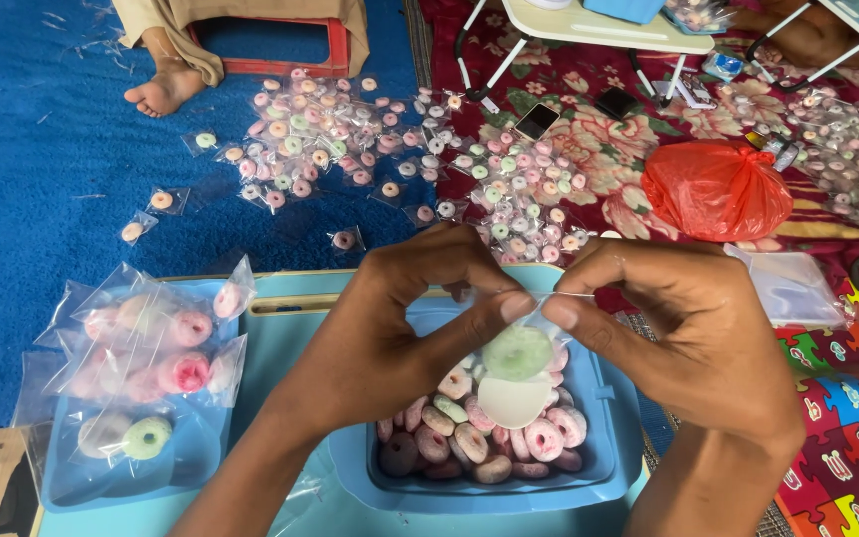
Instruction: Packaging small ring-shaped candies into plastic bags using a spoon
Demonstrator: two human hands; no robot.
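Both hands pinch the top of a small clear bag [521,348] with a green ring candy [517,352] inside.

The bag hangs between the two hands, and the left hand [405,318] and the right hand [678,328] each press thumb and forefinger on its upper edge, probably so the mouth stays flat while the candy rests at the bottom. Directly under the hands is a blue tub [603,438] full of loose sugared rings in pink, white and green, close enough to reach with little movement. To the left of the left hand, filled bags [146,343] lie in a heap on a blue tray [101,477]. Beyond the hands, many single packed candies [370,139] are spread over the blue carpet [42,169] and the red patterned rug [599,149], and a red plastic bag [716,189] sits beyond the right hand. Another person's bare foot [163,91] shows far on the left.
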